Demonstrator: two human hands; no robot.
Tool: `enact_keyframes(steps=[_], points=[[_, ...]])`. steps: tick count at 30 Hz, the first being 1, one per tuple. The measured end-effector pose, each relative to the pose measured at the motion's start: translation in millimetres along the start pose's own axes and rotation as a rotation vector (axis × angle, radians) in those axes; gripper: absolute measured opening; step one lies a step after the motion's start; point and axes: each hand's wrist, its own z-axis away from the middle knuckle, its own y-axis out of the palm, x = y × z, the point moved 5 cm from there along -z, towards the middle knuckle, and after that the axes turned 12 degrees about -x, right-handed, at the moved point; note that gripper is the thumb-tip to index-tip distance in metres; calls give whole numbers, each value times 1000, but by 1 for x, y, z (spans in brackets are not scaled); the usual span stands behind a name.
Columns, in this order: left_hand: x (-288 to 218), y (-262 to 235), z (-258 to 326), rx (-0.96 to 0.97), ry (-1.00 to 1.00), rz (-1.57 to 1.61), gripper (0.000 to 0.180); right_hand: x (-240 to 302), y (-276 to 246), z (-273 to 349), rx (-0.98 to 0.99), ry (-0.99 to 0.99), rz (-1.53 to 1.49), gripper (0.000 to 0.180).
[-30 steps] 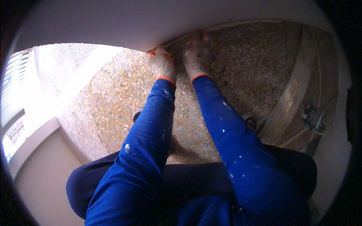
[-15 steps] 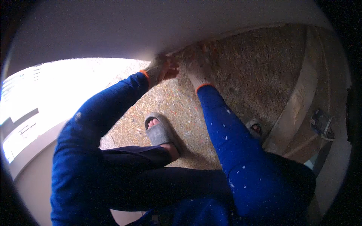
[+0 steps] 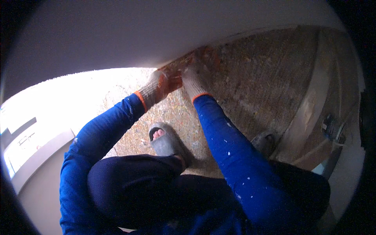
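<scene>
Both of my hands wear pale knitted gloves with orange cuffs and reddish-orange on the palm side. They are close together at the foot of a large grey wall-like panel [image 3: 117,35]. My left hand [image 3: 161,83] is curled at the panel's lower edge, beside the bright gap; what its fingers hold, if anything, is hidden. Right next to it, my right hand [image 3: 195,78] reaches into the shade along the same edge. Its fingers are dim and blurred, so their grip does not show.
Below my hands lies a rough, speckled floor [image 3: 250,86]. My grey slippers, one at left [image 3: 166,141] and one at right [image 3: 264,143], stand on it. A pale raised strip [image 3: 307,105] runs along the right, with a small dark container [image 3: 331,125] beyond it. Strong light comes from the left.
Both hands have drawn slightly nearer to me, and the left glove has turned. The panel's lower edge at left sits a little lower in view. My left knee has shifted.
</scene>
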Motion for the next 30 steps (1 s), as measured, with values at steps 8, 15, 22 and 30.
enact_keyframes(steps=[8,15,22,30], points=[[-6,-4,5,-173,100,-12,81,5,-23,-5,-854,-723,599,74],[1,-9,-8,-27,135,-26,70,18,-18,12,-275,-260,211,67],[0,-7,-12,3,100,20,44,9,-28,1,-369,-256,215,59],[4,-2,12,18,132,69,45,-7,-28,3,-472,-259,234,59]])
